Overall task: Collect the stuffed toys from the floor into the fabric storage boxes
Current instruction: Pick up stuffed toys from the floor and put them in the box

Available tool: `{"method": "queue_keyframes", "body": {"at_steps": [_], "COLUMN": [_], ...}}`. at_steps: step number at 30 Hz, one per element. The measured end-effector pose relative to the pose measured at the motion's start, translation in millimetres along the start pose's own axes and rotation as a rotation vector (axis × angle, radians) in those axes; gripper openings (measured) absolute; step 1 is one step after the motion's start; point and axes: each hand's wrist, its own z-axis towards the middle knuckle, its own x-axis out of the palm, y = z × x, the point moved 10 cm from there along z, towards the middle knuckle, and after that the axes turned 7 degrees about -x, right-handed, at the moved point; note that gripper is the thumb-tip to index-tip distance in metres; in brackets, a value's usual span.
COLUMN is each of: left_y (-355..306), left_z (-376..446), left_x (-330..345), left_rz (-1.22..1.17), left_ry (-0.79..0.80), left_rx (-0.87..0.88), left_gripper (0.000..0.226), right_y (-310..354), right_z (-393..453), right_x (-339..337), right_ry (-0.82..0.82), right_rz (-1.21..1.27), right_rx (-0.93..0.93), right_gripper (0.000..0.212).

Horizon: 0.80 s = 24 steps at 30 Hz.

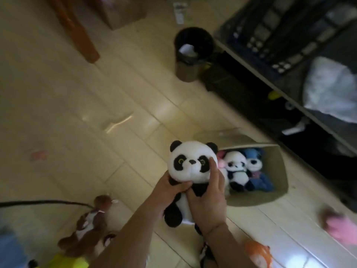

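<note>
Although a white label (180, 12) lies at the upper centre of the frame, its print is too blurred to read. Both hands grip a panda toy (190, 167) at lower centre: left hand (172, 187) under its chin, right hand (209, 194) around its side. Just right, a beige fabric box (278, 171) holds more plush toys. Glossy cream floor tiles (77, 113) reflect light; a black bin (190, 53) stands above.

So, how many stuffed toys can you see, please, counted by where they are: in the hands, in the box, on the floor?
In the hands: 1, a panda
In the fabric box: 3, a panda, a blue toy, a pink toy
On the floor: 3 clear ones, brown, orange, pink
Total: 7
</note>
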Motion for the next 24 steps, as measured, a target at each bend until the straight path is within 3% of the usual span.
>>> {"method": "queue_keyframes", "body": {"at_steps": [2,4,11,13,16,21,24], "left_y": [27.8,58.5,97.3,92.1,77.2,56.6,56.1], "left_z": [28.0,50.8,92.5,105.9,122.1,167.2,203.4], "left_x": [41.8,76.8,167.2,176.8,197.9,247.1,249.6], "left_rz": [0.071,0.096,0.174,0.262,0.419,0.624,0.715], "left_ry": [-0.03,-0.053,-0.042,-0.08,-0.093,0.167,0.175], "left_rx": [-0.058,-0.117,-0.158,-0.116,-0.103,-0.192,-0.255], "left_gripper": [0.087,0.095,0.085,0.076,0.043,0.045,0.041], "right_y": [-53.8,-103.5,-237.0,-255.2,-274.0,-320.8,-368.4], "right_z": [-6.2,-14.1,-9.0,3.3,25.0,73.2,103.7], "right_x": [-34.4,-60.7,-77.7,-82.8,-95.2,-123.0,-138.4], "right_ry": [-0.102,-0.105,0.237,0.221,0.179,0.082,0.025], "right_rz": [-0.044,-0.065,0.103,0.132,0.137,0.071,-0.002], "right_rx": [0.08,0.169,0.386,0.375,0.404,0.518,0.608], "right_gripper": [0.096,0.105,0.118,0.118,0.115,0.116,0.111]}}
